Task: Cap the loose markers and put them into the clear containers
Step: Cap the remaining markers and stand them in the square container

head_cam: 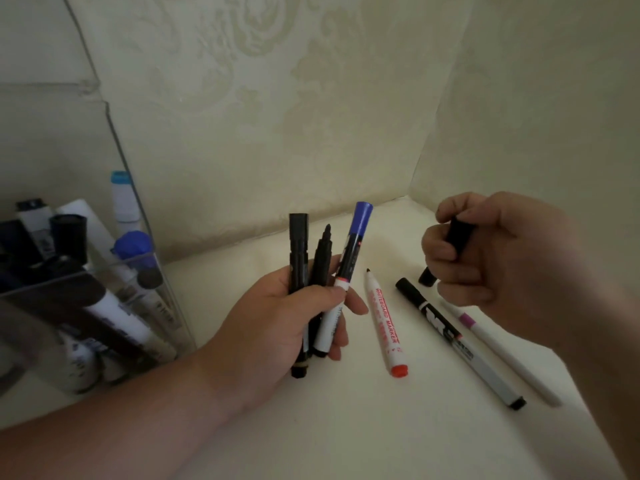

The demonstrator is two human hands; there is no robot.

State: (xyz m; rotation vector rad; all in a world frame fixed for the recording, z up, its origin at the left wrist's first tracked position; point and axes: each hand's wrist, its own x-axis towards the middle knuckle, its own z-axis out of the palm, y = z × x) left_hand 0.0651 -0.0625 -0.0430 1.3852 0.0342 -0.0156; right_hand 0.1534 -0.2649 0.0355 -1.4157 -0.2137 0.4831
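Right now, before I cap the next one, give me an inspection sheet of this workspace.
Surface: cream tabletop, dimly lit.
Job's things: red whiteboard marker, uncapped, black-capped white marker and thin white pen lie on the tabletop; clear container at left holds several markers.
Clutter: small black piece under the right hand, partly hidden.
Grippers: left hand grips three markers upright, the middle one uncapped; right hand pinches a black cap.
Cables: nothing seen.
Surroundings: patterned cream wall forming a corner.
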